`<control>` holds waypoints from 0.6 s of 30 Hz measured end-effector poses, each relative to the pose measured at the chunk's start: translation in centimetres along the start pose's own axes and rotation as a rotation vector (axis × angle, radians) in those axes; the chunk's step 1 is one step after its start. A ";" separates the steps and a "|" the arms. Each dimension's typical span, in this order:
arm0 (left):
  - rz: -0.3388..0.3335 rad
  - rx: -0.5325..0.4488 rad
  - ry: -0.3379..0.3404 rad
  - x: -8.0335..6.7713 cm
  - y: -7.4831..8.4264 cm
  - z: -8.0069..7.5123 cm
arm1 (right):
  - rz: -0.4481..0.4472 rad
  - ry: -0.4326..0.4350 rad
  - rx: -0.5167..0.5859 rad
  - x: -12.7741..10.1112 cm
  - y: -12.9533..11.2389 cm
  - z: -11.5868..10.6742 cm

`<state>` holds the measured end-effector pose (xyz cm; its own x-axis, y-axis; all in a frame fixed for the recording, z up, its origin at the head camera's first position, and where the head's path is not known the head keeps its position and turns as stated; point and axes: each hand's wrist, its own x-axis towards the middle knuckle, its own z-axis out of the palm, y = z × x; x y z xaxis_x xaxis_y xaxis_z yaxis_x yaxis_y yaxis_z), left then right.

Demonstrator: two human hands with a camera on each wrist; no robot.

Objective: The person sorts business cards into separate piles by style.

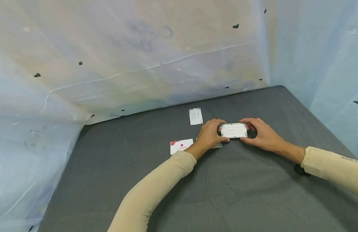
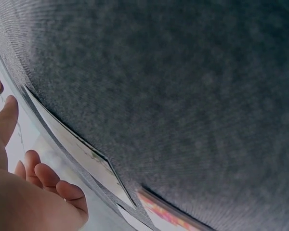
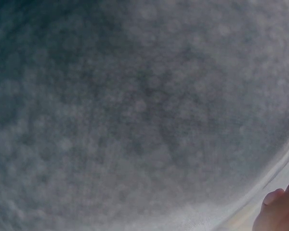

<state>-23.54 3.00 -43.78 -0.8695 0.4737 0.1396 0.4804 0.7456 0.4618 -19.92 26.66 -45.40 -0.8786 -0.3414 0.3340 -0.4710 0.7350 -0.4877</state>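
In the head view both hands hold one small white card with a leafy border (image 1: pixel 233 130) just above the grey cloth. My left hand (image 1: pixel 211 133) pinches its left end and my right hand (image 1: pixel 258 132) pinches its right end. Under the left hand lies another card (image 1: pixel 218 146), mostly hidden. A white card with a pink dot (image 1: pixel 181 146) lies to the left, and a card with green corners (image 1: pixel 195 116) lies behind. The left wrist view shows curled fingers (image 2: pixel 48 178) beside card edges (image 2: pixel 91 159). Only a fingertip (image 3: pixel 279 211) shows in the right wrist view.
The grey cloth table (image 1: pixel 225 193) is walled by pale blue plastic sheeting (image 1: pixel 138 58) at the back, left and right. A black strap (image 1: pixel 300 170) sits on the right wrist.
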 end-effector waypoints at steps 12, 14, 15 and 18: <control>0.000 0.012 -0.003 0.1 0.0 0.0 | 0.022 -0.026 -0.002 0.0 0.1 0.0; -0.005 0.007 -0.006 0.1 0.1 0.0 | 0.023 -0.024 0.003 0.0 0.1 0.0; -0.005 0.004 -0.004 0.1 0.1 0.0 | 0.024 -0.022 0.004 0.0 0.1 0.0; -0.001 -0.004 0.004 0.1 0.2 0.0 | 0.021 -0.014 0.009 0.1 0.1 0.0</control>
<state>-23.53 3.16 -43.69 -0.8705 0.4710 0.1428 0.4790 0.7441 0.4656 -20.04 26.71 -45.42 -0.8892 -0.3343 0.3123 -0.4532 0.7369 -0.5016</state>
